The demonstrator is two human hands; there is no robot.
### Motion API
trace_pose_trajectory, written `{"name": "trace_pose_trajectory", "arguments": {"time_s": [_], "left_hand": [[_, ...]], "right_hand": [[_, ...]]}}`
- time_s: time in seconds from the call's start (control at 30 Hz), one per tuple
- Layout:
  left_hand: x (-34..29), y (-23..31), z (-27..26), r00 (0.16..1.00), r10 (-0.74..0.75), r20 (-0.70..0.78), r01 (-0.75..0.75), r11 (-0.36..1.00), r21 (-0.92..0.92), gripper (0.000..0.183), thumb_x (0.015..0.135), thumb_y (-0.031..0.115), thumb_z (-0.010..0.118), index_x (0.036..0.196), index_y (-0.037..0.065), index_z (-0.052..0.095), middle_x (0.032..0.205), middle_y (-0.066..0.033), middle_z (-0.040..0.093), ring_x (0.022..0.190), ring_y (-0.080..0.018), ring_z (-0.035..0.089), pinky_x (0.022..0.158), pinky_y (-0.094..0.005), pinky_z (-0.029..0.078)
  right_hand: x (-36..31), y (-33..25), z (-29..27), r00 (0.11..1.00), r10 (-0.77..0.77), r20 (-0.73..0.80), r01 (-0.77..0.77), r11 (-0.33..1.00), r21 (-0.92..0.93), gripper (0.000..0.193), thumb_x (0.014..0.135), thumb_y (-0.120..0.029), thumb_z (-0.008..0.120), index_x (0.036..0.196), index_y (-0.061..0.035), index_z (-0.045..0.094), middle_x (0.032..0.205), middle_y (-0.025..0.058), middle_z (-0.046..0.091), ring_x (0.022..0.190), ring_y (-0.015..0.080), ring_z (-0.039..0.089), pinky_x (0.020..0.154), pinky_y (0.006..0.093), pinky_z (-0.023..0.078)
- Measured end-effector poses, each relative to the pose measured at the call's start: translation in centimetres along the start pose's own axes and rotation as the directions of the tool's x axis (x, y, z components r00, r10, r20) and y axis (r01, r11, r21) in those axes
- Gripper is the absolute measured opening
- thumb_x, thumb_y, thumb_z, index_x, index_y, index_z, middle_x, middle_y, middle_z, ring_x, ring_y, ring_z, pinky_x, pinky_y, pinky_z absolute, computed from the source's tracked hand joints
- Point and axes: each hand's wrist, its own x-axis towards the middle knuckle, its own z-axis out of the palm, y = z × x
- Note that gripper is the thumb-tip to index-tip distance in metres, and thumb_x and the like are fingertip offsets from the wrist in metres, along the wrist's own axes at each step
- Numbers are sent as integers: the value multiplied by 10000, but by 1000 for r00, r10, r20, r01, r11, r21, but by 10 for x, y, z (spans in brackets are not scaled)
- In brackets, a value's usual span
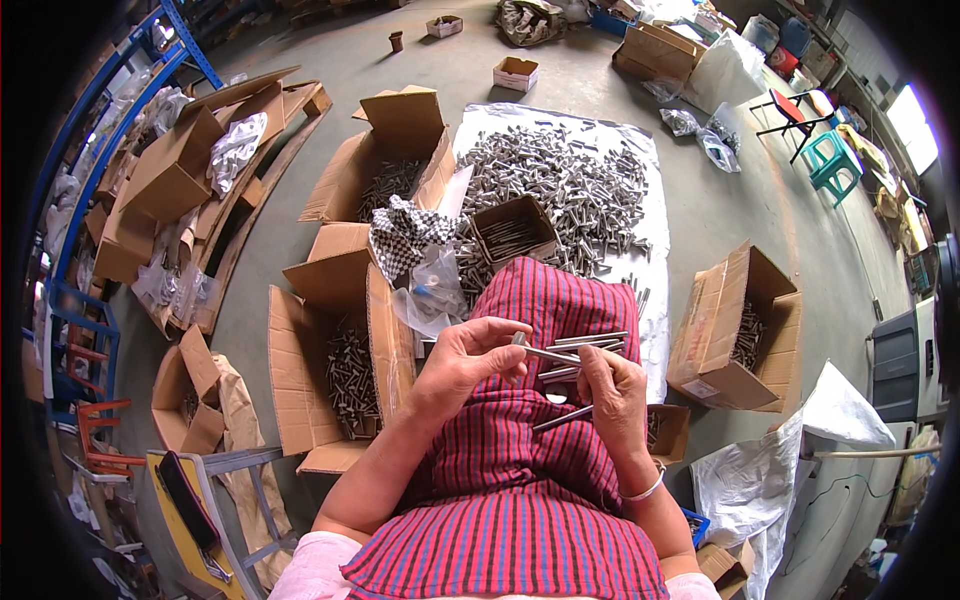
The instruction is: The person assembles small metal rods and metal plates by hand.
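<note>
From the lap, a white sheet (655,270) spreads at 12 to 1 o'clock, heaped with short metal pieces (570,165). Big open cardboard boxes hem the lap in: the left box (292,370) at 9 o'clock and the far box (405,115) between 10 and 11 both hold metal pieces, as does the right box (705,320) at 3 o'clock, whose side carries faint reddish print and a pale label (700,386), too small to read. The striped apron (500,540) covers the lap and hides the sheet's near edge. A green stool (834,165) stands at 2 o'clock. At 10 o'clock a checked cloth (400,235) and a clear plastic bag (437,290) lie between boxes and heap. A small box (540,248) of rods sits near 12 o'clock.

Over the lap, the right hand (615,395) pinches a thin metal rod (553,355) pointing to about 9 o'clock; the left hand (465,365) closes thumb and forefinger on a small silver piece (519,339) at its end. More rods (600,339) lie on the apron beside the right fingers.
</note>
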Motion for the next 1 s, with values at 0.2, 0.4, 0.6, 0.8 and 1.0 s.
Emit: {"name": "trace_pose_trajectory", "arguments": {"time_s": [0.2, 0.4, 0.6, 0.8, 1.0], "left_hand": [[3, -6, 0, 998, -28, -56, 26, 999, -31, 259, 857, 85, 585, 1082, -39, 553, 863, -96, 622, 703, -141, 613, 640, -243, 505], [10, -16, -3, 989, -76, -129, 60, 991, -123, 254, 897, 213, 542, 1004, -15, 569, 781, -110, 631, 604, -122, 588, 552, -217, 477], [17, -21, 2, 986, -83, -142, 66, 990, -121, 251, 892, 204, 550, 1007, -19, 561, 774, -117, 626, 591, -129, 580, 545, -220, 476], [24, -26, 2, 986, -91, -138, 75, 990, -117, 251, 892, 198, 551, 1017, -19, 558, 777, -120, 628, 586, -127, 578, 542, -222, 477], [27, -34, -13, 984, -91, -154, 71, 989, -130, 257, 895, 201, 546, 1029, -18, 554, 780, -125, 631, 575, -127, 579, 533, -222, 479]], "right_hand": [[3, 3, -10, 993, -81, 90, 87, 994, -71, 230, 863, -111, 582, 673, 8, 527, 596, 42, 493, 520, 93, 458, 468, 256, 355], [16, -11, -43, 928, -366, 68, 367, 869, -332, 112, 749, -17, 658, 793, 7, 558, 706, 98, 534, 622, 200, 539, 571, 291, 426], [42, -12, -54, 816, -535, 216, 511, 496, -702, 119, 689, -7, 624, 781, -39, 557, 766, 100, 543, 763, 264, 535, 686, 363, 428], [52, 21, -44, 794, -394, 462, 571, 225, -790, 78, 687, -83, 553, 759, -55, 560, 809, 88, 545, 826, 245, 538, 793, 373, 394], [38, 17, -45, 718, -389, 577, 694, 329, -641, 71, 685, -90, 554, 746, -57, 567, 808, 80, 524, 839, 236, 514, 770, 355, 404]]}}
